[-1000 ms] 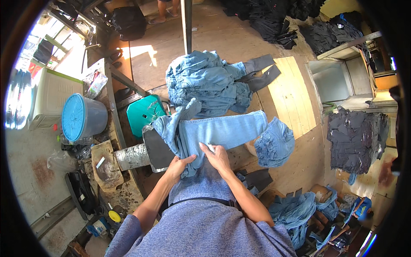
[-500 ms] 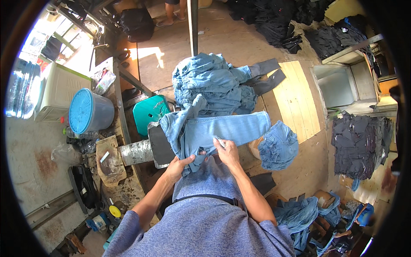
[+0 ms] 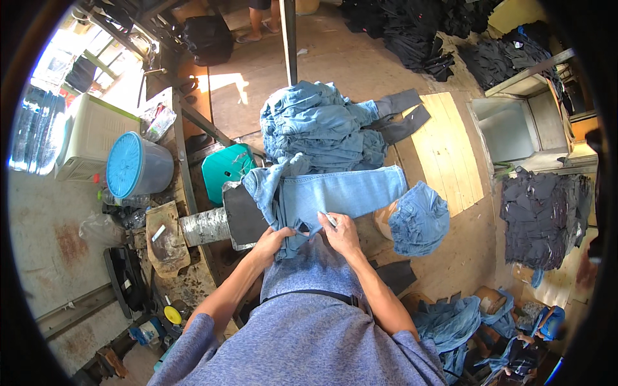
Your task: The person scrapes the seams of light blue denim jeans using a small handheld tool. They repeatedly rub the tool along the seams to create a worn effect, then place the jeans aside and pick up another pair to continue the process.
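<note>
A pair of light blue jeans (image 3: pixel 347 193) lies in front of me, one leg stretched to the right over a dark padded board (image 3: pixel 246 215). My left hand (image 3: pixel 271 244) grips the bunched denim beside a small dark opening in it. In my right hand (image 3: pixel 341 235) a short white pen-like stick (image 3: pixel 331 219) is pinched, close against the denim to the right of that opening; its exact kind is unclear. Just beyond lies a heap of blue jeans (image 3: pixel 315 125) with dark grey pieces at its right end.
At left stand a blue-lidded bucket (image 3: pixel 125 164) and a cluttered bench. A green stool (image 3: pixel 226 168) is beyond the board. Folded denim (image 3: pixel 420 219) sits on a round support at right. Stacked dark garments (image 3: pixel 537 219) lie farther right. Someone's legs (image 3: pixel 257 22) show far off.
My left hand has shifted slightly up and right, pulling the denim near the opening. My right hand has tilted a little, still with the white stick. The jeans leg stays nearly in place.
</note>
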The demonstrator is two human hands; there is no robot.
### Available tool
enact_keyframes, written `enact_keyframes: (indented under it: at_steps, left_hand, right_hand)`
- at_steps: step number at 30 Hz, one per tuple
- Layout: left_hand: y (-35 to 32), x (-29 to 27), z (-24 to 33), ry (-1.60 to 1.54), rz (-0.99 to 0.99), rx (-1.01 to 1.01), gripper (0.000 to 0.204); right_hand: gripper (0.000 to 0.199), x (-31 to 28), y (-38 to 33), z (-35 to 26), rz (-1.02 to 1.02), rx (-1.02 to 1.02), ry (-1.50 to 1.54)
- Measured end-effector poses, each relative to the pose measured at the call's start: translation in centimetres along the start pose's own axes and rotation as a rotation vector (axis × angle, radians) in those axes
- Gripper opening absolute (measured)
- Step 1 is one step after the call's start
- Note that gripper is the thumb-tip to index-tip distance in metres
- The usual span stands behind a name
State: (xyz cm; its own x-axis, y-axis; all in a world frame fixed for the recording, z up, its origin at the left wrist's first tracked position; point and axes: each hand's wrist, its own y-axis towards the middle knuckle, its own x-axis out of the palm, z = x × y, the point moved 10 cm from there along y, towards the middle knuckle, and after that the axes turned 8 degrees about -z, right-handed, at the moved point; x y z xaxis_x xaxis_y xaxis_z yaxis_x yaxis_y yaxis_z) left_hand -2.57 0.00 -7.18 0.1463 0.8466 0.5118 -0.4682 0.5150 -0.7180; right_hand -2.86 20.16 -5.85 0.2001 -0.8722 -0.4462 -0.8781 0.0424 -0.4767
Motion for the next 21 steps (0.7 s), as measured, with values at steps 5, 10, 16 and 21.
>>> enact_keyframes:
  at_steps: [5, 10, 16, 21]
  left_hand:
    - [0.0, 0.1, 0.1, 0.033, 0.014, -0.085, 0.023]
    - [1.0, 1.2, 0.9, 0.268, 0.114, -0.04, 0.032]
    - [0.2, -0.4, 0.2, 0.156, 0.196, -0.109, 0.032]
    - [1.3, 1.6, 1.5, 0.324, 0.145, -0.022, 0.039]
  right_hand:
    - [0.059, 1.0, 0.0, 0.7, -0.054, 0.07, 0.028]
    - [0.063, 0.6, 0.0, -0.1, 0.033, -0.011, -0.071]
    - [0.063, 0.4, -0.4, 0.1, 0.002, 0.009, -0.039]
    - [0.062, 0.2, -0.6, -0.9, 0.051, -0.044, -0.016]
